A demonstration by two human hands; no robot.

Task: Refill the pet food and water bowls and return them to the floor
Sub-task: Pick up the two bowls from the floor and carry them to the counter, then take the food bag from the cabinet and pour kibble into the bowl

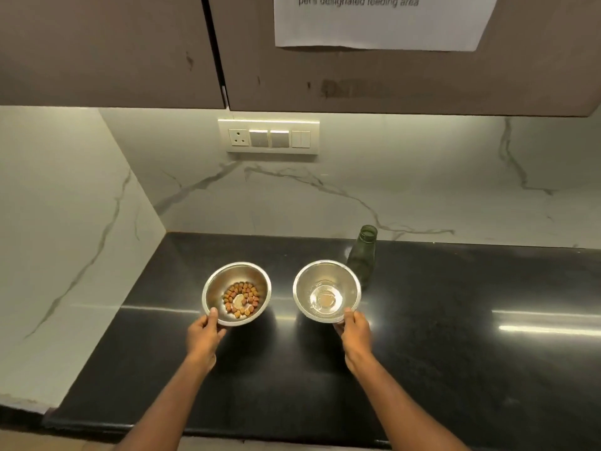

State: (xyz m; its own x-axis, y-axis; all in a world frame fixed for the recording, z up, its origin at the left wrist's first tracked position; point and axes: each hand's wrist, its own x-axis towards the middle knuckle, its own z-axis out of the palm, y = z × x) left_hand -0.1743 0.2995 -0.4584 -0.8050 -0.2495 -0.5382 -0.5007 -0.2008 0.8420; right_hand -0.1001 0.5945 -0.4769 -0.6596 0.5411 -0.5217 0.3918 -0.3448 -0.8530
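Note:
Two steel bowls are over the black counter (455, 369). The left bowl (221, 284) holds a ring of brown kibble (241, 299). My left hand (205, 335) grips its near rim, thumb over the edge. The right bowl (327, 278) has clear water in its bottom. My right hand (356, 333) grips its near rim the same way. I cannot tell whether the bowls rest on the counter or are just lifted off it.
An uncapped green glass bottle (362, 255) stands just behind the right bowl. A marble wall closes the counter's left side and back, with a switch panel (268, 137). Brown cabinets hang overhead with a paper notice (380, 24).

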